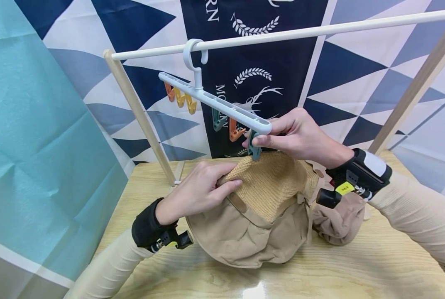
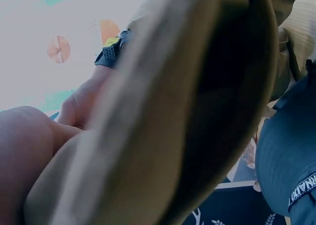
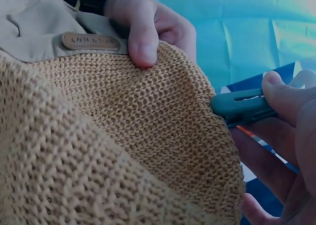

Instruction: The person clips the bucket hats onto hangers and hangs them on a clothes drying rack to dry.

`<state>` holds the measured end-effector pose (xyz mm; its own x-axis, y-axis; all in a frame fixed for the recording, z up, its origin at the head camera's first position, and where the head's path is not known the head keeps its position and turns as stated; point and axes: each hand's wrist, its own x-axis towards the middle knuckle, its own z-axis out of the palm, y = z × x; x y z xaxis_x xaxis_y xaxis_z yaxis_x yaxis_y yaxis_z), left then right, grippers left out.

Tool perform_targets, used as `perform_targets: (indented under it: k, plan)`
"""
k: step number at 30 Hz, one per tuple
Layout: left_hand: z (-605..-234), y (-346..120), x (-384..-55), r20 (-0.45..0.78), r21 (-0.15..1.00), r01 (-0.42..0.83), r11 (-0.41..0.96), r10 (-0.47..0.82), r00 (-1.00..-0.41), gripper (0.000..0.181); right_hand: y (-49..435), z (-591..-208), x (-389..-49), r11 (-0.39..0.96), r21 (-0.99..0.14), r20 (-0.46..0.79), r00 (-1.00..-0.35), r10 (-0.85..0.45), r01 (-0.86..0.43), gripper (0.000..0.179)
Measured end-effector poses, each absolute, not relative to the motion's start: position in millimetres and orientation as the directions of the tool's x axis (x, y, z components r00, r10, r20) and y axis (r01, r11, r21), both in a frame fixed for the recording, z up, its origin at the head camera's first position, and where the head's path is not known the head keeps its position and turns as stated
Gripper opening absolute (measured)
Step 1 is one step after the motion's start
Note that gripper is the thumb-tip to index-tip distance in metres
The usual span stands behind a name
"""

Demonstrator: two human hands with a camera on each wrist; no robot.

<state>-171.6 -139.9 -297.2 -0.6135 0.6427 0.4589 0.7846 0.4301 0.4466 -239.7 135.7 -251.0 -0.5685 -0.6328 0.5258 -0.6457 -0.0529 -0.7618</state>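
Observation:
A beige sun hat has a knitted straw-coloured crown [image 1: 271,187], a wide cloth brim [image 1: 245,249] and a small leather label [image 3: 91,42]. My left hand [image 1: 204,189] pinches the crown's edge beside the label. My right hand [image 1: 301,135] grips a teal clothespin [image 1: 255,149] between thumb and fingers at the near end of a pale blue clip hanger [image 1: 222,106]. In the right wrist view, the clothespin's tip meets the knitted edge. Blurred cloth [image 2: 143,136] crosses most of the left wrist view.
The hanger's hook [image 1: 193,52] hangs on a white rail [image 1: 293,36] with wooden posts. Orange, yellow and teal clothespins [image 1: 218,120] dangle along its bar. Another beige cloth item [image 1: 338,222] lies right of the hat on the wooden table [image 1: 192,274]. A dark blue cap [image 2: 289,136] shows in the left wrist view.

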Motion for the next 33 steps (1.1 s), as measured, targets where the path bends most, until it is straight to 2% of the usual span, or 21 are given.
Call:
perform_targets:
  k: [9, 19, 24, 33]
  plan:
    - [-298.0, -140.2, -171.5, 0.470, 0.453, 0.789, 0.415, 0.641, -0.607, 0.009, 134.9, -250.1, -238.9, -0.064, -0.777, 0.515, -0.574, -0.636, -0.626, 0.024]
    - [-293.3, -141.0, -172.9, 0.487, 0.479, 0.760, 0.440, 0.587, -0.647, 0.007, 135.9, -249.1, -237.8, 0.042, -0.734, 0.510, -0.591, -0.625, -0.678, 0.017]
    - [-292.6, -140.8, -173.6, 0.500, 0.462, 0.779, 0.424, 0.601, -0.623, 0.006, 136.8, -249.8, -238.3, 0.023, -0.745, 0.508, -0.588, -0.629, -0.667, 0.017]
    - [-293.3, -141.1, -173.0, 0.491, 0.466, 0.775, 0.426, 0.604, -0.627, 0.008, 137.5, -251.2, -237.8, 0.034, -0.750, 0.496, -0.597, -0.630, -0.660, 0.015]
